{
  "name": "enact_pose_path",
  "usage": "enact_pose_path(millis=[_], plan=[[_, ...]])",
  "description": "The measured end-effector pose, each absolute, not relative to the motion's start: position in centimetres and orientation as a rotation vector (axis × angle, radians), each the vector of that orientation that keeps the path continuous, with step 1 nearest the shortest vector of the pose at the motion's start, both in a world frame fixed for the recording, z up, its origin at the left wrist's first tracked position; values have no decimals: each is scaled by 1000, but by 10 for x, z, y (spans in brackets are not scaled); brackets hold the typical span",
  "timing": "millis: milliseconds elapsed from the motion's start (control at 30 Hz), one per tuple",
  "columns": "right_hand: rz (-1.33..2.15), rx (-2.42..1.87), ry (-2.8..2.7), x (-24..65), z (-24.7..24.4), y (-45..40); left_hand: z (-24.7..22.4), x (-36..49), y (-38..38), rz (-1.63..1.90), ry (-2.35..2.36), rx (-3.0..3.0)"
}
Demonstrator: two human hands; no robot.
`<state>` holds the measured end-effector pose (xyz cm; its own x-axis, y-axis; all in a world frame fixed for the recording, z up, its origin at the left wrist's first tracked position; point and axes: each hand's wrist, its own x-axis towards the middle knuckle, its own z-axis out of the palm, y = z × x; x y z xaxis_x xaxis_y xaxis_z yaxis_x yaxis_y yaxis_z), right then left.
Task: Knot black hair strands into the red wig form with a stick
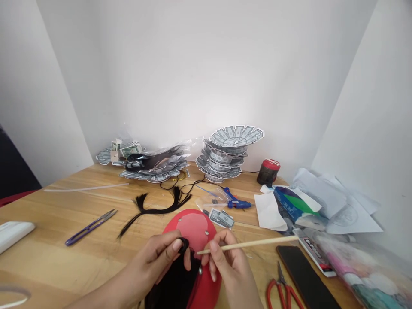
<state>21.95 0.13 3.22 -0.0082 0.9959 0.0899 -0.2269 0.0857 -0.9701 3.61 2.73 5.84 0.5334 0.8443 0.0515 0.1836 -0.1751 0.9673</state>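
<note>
My left hand (157, 257) pinches a small curl of black hair-like strands (183, 246) between thumb and fingers. In my right hand (228, 262) is a slim wooden stick (257, 243), its tip pointing left toward the curl without clearly touching it. Below both hands lies a red rounded piece (210, 292) with a pink area and small shiny studs. Black material (174, 283) covers its lower left; my fingers partly hide where it meets the red surface. Beyond, a bundle of black strands (157, 211) with frayed ends rests on the table.
Purple-handled snips (90, 227) lie left. A blue glue gun (236, 201) and printed banknote cutouts (222, 217) are ahead. Banknote-patterned stacks (222, 159) stand behind. Red-handled pliers (281, 287), a dark phone-like slab (307, 277), a glue box (313, 253) and papers (347, 210) sit right.
</note>
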Motion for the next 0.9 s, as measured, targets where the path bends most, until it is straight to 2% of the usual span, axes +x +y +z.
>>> enact_pose_path(millis=[167, 500, 733, 900], plan=[[1200, -1014, -1123, 218, 30, -4, 58, 37, 24, 791, 844, 1639], [730, -1052, -1160, 204, 16, -12, 46, 36, 28, 864, 816, 1633], [800, -1020, -995, 200, 21, -13, 51, 39, 25, 883, 789, 1612], [980, -1066, -942, 207, 27, -13, 48, 39, 30, 886, 772, 1466]])
